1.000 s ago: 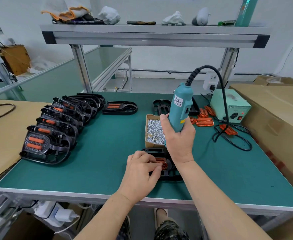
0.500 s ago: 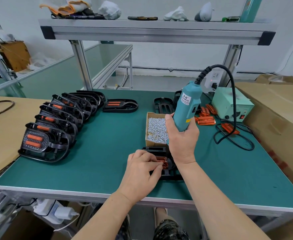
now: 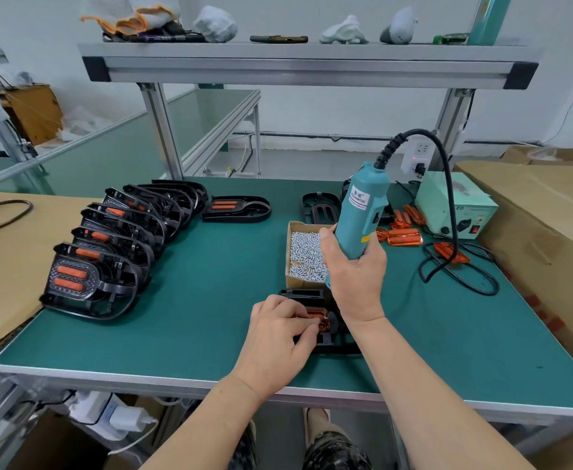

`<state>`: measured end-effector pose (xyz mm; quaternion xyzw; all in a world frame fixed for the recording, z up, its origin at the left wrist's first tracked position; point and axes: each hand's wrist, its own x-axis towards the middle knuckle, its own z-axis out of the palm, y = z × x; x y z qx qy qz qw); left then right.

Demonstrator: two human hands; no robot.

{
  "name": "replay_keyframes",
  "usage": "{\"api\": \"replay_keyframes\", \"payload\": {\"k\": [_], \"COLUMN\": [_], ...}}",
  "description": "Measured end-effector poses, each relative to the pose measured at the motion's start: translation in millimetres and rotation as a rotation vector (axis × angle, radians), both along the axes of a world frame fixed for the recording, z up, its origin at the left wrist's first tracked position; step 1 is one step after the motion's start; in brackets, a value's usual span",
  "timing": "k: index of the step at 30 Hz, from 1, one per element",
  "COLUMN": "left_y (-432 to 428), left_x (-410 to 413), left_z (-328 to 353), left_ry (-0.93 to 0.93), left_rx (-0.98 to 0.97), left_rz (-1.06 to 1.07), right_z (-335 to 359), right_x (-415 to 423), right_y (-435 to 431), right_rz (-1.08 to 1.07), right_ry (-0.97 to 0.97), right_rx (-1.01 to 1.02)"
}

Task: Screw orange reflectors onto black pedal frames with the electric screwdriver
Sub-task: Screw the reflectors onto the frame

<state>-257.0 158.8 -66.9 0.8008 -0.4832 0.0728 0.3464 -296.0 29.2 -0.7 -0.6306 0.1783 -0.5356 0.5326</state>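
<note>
Left hand (image 3: 278, 337): fingers curled, tips pinching the orange reflector (image 3: 317, 317) down onto the black pedal frame (image 3: 325, 342). The reflector sits touching those fingertips on their right side, directly beneath the right hand (image 3: 356, 276). Most of it is covered, so its long axis cannot be read. The frame appears to run from just short of the left fingertips away toward the box of screws (image 3: 307, 252). The right hand is wrapped round the electric screwdriver (image 3: 363, 212), above the reflector and nearer to it than to anything else. The tool's long axis is tilted, cord end leaning away and rightward, working end pointing down at the frame. The bit is hidden behind the wrist, so contact cannot be told. Judgement: the next move turns on lowering the tool along its axis.
</note>
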Motion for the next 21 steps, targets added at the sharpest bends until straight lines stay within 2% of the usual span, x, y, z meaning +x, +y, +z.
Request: {"api": "replay_keyframes", "payload": {"k": [4,9,11,17,21], "left_y": [0.3,0.5,0.5,0.1,0.9], "left_x": [-0.4,-0.7,-0.9,-0.7,2.0], "left_z": [0.2,-1.4,-1.5,-4.4,-8.0], "left_ry": [-0.005,-0.003,0.003,-0.018,-0.031], "left_rx": [0.002,-0.021,-0.032,-0.050,-0.050], "left_rz": [-0.005,-0.007,-0.008,-0.025,-0.025], "right_z": [7.3,25.4,27.3,-3.0,-31.1], "right_x": [-6.0,-10.4,-12.0,-23.8,-28.8], "right_y": [-2.3,-20.6,-32.6,-76.4,-92.8], "right_rz": [0.040,0.047,-0.017,-0.152,-0.185], "right_ry": [-0.029,-0.153,-0.195,-0.321,-0.257], "right_rx": [0.031,0.086,0.205,0.742,0.902]}}
